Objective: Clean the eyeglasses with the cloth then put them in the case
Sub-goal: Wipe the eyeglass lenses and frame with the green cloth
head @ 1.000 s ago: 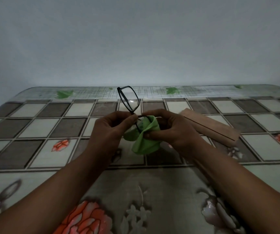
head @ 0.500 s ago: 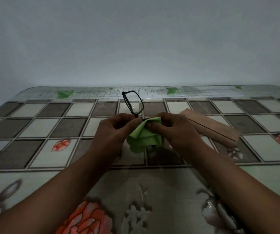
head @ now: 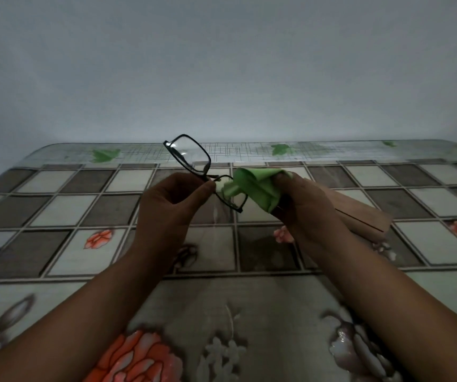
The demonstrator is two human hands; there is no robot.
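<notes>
Black-framed eyeglasses (head: 191, 158) are held above the table, tilted, one lens high at the left and the other lower at the right. My left hand (head: 170, 201) pinches the frame at the bridge. My right hand (head: 301, 208) grips a bunched green cloth (head: 260, 186) that touches the lower lens near its right edge. A flat brown case (head: 365, 216) lies on the table behind my right hand, partly hidden by it.
The table (head: 56, 205) carries a checked and floral plastic cover and ends at a plain grey wall at the back. Nothing else stands on it within view.
The glasses have risen and tilted so both lenses show. My right hand has drawn the cloth to the right, from covering the lower lens to its right edge.
</notes>
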